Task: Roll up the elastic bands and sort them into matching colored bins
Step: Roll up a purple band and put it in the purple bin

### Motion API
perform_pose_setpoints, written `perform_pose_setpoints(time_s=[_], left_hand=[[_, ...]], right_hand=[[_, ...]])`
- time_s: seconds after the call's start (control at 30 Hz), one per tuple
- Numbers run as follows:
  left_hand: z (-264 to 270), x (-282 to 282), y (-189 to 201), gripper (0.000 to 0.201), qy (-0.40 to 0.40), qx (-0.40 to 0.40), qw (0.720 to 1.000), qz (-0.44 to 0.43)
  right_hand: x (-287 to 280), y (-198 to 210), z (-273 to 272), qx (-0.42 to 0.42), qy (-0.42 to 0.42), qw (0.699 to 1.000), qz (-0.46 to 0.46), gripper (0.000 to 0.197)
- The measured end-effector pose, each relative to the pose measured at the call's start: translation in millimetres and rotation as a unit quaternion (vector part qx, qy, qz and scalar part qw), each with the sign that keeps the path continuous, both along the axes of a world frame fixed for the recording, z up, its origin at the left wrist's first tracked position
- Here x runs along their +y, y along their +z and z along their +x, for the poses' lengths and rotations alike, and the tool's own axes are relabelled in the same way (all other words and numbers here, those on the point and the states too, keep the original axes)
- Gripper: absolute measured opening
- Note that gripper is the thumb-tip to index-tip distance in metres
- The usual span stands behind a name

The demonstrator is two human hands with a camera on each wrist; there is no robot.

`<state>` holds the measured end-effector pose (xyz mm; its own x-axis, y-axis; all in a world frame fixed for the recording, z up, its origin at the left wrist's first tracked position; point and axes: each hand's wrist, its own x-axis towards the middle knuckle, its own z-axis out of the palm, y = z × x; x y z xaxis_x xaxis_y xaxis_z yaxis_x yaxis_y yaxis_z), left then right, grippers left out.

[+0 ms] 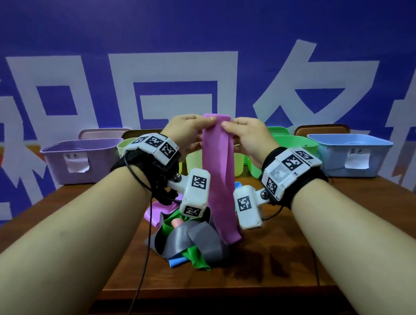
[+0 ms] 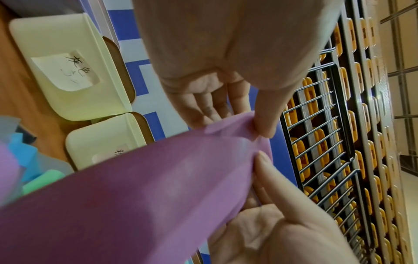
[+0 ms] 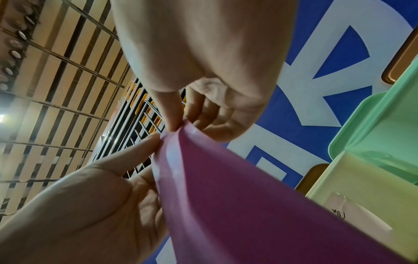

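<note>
Item: purple elastic band point(image 1: 219, 174), top edge pinched between our left hand point(image 1: 184, 132) and right hand point(image 1: 251, 138), thumbs against fingertips. Below our fingers it hangs to the pile of bands point(image 1: 188, 240); purple bin point(image 1: 81, 160) beyond, left.

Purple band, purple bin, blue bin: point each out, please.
purple band point(image 1: 219, 172), head view, middle of the hanging strip.
purple bin point(image 1: 57, 166), head view, bare front wall.
blue bin point(image 1: 332, 159), head view, front wall left of its label.

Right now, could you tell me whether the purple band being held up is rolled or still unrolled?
Unrolled. The purple band hangs full length from the left hand and right hand, which pinch its top corners.
</note>
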<state>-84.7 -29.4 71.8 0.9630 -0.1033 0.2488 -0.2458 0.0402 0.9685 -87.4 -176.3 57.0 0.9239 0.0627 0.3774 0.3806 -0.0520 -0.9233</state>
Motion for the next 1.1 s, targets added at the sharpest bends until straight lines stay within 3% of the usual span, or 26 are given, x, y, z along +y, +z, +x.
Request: perform_pose_setpoints(time_s=[0.13, 0.27, 0.7, 0.8, 0.97, 1.1], left_hand=[[0.9, 4.3, -3.6, 0.015, -0.006, -0.001, 1.0, -0.009], [0.1, 7.0, -5.8, 0.014, 0.003, -0.003, 1.0, -0.005], [-1.8, 5.5, -7.4, 0.032, 0.038, 0.039, 0.998, -0.019], [-1.1, 9.1, -9.0, 0.037, 0.039, 0.04, 0.998, -0.019], [-5.0, 16.5, -11.1, 0.028, 0.007, 0.038, 0.999, -0.015], [-6.6, 21.6, -19.4, 0.017, -0.042, 0.05, 0.996, 0.057]], right_hand=[[2.8, -3.8, 4.7, -0.005, -0.007, 1.0, 0.012, 0.021], [5.1, -4.0, 2.1, -0.017, 0.0, 1.0, 0.015, 0.006], [5.4, 4.9, -17.0, -0.003, 0.066, 0.998, -0.019, 0.025], [11.5, 3.9, -15.7, -0.007, 0.05, 0.999, -0.014, 0.018], [18.0, 5.7, -8.3, -0.018, -0.033, 0.999, 0.028, 0.01], [17.1, 11.5, -2.1, -0.025, -0.063, 0.994, 0.081, 0.007]])
